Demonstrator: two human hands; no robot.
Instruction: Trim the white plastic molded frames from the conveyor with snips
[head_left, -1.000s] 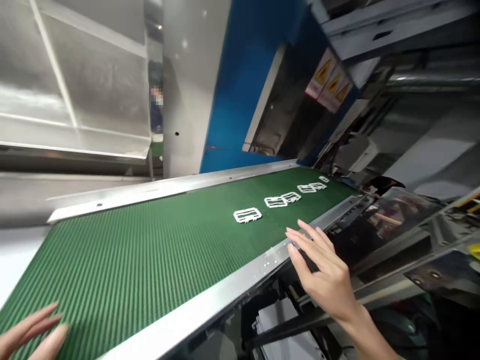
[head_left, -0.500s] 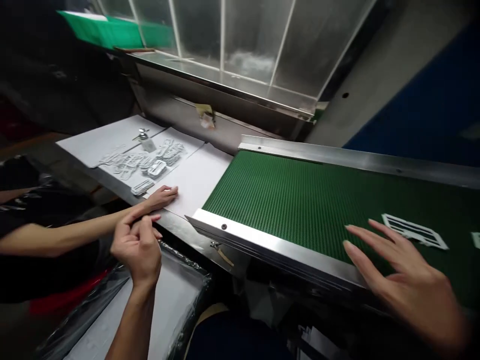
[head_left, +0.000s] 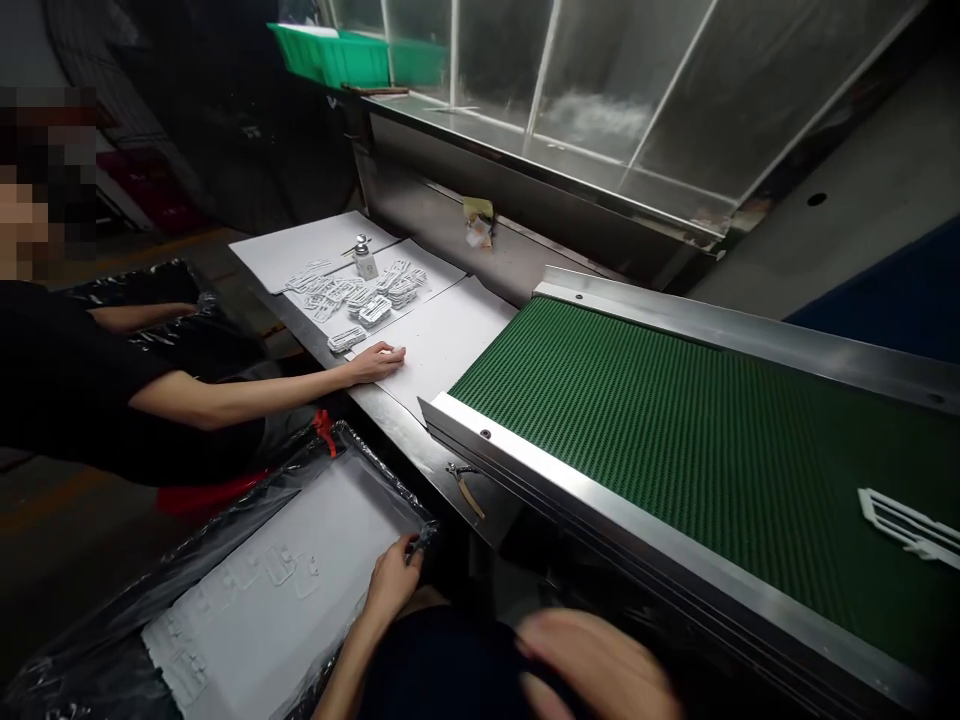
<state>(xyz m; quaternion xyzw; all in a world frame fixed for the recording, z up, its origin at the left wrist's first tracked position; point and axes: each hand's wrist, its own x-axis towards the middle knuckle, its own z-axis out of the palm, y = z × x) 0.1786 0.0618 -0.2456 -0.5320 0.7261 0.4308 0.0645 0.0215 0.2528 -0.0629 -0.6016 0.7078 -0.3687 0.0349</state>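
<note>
The right hand [head_left: 600,665] is a blur at the bottom edge, below the green belt [head_left: 675,430], so I cannot tell if its fingers are open or closed. The left hand [head_left: 394,580] is clearer. Its fingers curl over the near corner of a flat tray [head_left: 262,600] wrapped in shiny black plastic, down to the left of the belt. The tray holds a white sheet with small white shapes that are hard to make out.

A white plastic frame [head_left: 907,522] lies on the belt's far right and is cut off by the picture edge. The belt is bumpy, with silver metal rails.

Left of the belt is a white table [head_left: 442,340] with a heap of small white parts [head_left: 352,295]. Another person's hand [head_left: 379,360] rests flat there.
</note>
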